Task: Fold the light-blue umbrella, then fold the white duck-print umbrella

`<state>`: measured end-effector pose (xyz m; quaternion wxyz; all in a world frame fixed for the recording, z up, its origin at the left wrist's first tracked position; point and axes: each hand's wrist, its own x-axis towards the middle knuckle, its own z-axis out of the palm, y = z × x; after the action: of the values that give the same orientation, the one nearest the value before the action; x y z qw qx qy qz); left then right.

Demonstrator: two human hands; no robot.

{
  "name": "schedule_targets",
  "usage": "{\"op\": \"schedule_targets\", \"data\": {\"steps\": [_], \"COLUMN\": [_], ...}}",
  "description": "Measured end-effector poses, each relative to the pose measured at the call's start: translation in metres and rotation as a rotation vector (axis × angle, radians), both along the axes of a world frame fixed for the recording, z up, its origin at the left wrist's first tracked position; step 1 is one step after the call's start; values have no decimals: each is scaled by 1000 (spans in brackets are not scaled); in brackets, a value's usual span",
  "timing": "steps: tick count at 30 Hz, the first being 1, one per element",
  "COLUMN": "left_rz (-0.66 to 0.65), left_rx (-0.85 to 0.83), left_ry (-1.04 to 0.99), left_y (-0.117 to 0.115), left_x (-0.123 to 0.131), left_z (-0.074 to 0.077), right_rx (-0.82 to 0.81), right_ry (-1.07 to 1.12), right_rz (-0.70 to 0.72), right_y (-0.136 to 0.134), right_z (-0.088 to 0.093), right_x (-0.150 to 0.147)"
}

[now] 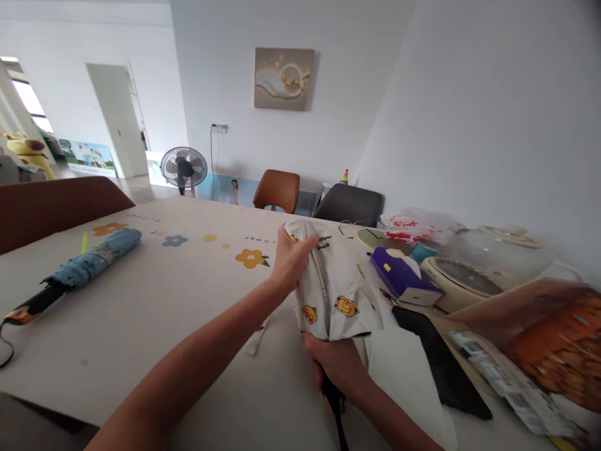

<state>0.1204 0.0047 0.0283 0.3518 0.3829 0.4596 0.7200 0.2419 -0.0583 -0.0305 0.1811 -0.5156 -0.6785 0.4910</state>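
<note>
A white folding umbrella [347,279] printed with yellow ducks and black lettering is between my hands, above the table's near right part. Its canopy hangs in loose folds, gathered around the shaft. My left hand [295,250] is closed on the canopy near its far end, the thumb lying across the cloth. Below the canopy's lower edge, my right hand [339,364] wraps round the dark handle, and a black strap dangles beneath. A second umbrella [96,260], blue and folded, lies on the left side of the table with its black handle toward me.
On the right of the table [201,300] are a purple tissue box [404,275], a black tablet-like slab [441,360], white paper [404,376], a lidded pot [488,263] and a packaged snack bag [558,351]. Chairs [277,190] and a fan [184,168] stand beyond.
</note>
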Motion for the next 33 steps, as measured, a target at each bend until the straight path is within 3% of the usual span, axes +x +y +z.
{"op": "schedule_targets", "data": {"steps": [4, 9, 15, 20, 24, 30, 33], "left_rz": [-90, -22, -33, -108, -138, -149, -80], "left_rx": [80, 175, 169, 152, 102, -49, -126], "left_ry": [-65, -92, -51, -116, -174, -281, -306], "left_y": [1, 1, -1, 0, 6, 23, 37], "left_x": [-10, -11, -19, -27, -31, -39, -55], "left_z": [2, 2, 10, 12, 5, -12, -26], "right_rx": [-86, -282, -480, -551, -568, -631, -682], "right_ry": [104, 348, 671, 793, 710, 648, 674], "right_rz": [-12, 53, 139, 262, 137, 80, 37], "right_y": [-3, 2, 9, 10, 8, 5, 5], "right_z": [-5, -12, -4, -3, -8, -8, -6], "right_x": [-2, 1, -5, -13, -18, -25, -31]}}
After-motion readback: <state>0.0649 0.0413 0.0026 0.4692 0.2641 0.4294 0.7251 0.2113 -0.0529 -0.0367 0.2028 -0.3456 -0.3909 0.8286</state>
